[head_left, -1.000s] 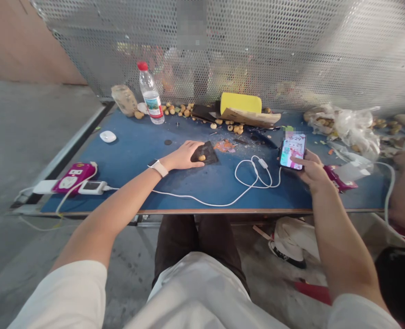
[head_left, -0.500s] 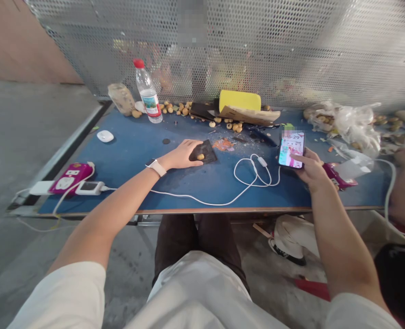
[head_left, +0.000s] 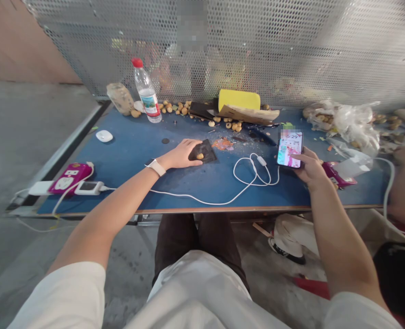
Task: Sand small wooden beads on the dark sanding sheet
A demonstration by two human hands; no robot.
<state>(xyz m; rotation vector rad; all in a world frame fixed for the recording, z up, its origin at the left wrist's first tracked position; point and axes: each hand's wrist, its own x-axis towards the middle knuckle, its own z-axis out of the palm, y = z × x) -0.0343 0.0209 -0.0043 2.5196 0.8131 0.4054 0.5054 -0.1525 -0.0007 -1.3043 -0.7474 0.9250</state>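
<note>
Left hand (head_left: 180, 155): resting flat on a dark pad (head_left: 208, 151) on the blue worktop (head_left: 130, 157), fingers (head_left: 193, 145) lying close together, a small tan nut (head_left: 200, 156) on the pad beside them (a pale watch band (head_left: 156, 167) on the wrist).
Right hand (head_left: 310, 169): fingers curled behind a smartphone (head_left: 290, 150), thumb (head_left: 296, 156) across its lit screen.
Between hands: a white charging cable (head_left: 253, 177) in loose loops.

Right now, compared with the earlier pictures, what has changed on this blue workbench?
Everything sits slightly further left in the view, so only the viewpoint shifted. Nothing was taken hold of or let go: the left hand still rests on the dark flat scrap, and the right hand still holds the glossy black smartphone.
</note>
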